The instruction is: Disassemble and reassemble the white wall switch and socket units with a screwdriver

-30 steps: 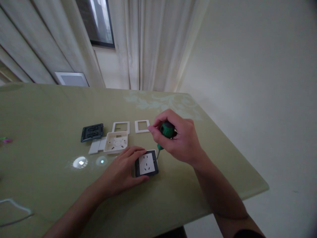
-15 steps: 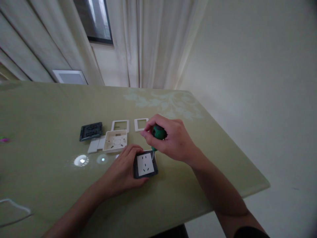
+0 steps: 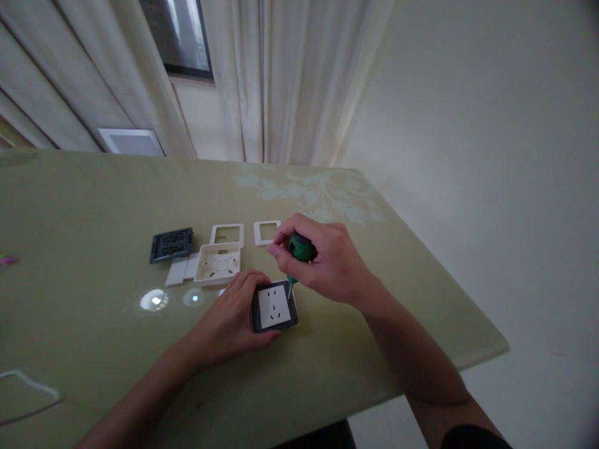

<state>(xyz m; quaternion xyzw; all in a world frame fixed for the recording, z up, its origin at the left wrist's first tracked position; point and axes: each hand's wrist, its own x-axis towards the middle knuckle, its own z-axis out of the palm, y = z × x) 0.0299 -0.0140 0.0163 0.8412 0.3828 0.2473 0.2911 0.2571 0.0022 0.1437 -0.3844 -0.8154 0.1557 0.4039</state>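
Socket (image 3: 274,307): lies flat on the green table (image 3: 93,206), near its front edge, white face up in a dark surround.

Left hand (image 3: 229,321): clamped on the socket's left side, fingers curled over the far edge, thumb against the near edge.

Right hand (image 3: 327,265): closed round the green handle of a screwdriver (image 3: 301,248), just behind and right of the socket. The shaft points down, its tip at the socket's far right corner. Actual contact cannot be confirmed.

The hands are close together but not touching.

Behind and left of the socket: a white box (image 3: 219,264), open side up, with flat white pieces (image 3: 180,271) beside it. Further left, a dark plate (image 3: 171,244). Behind the socket, two white frames (image 3: 227,234), lying flat side by side. Well to the socket's left, at the front, a pale cord (image 3: 28,390).
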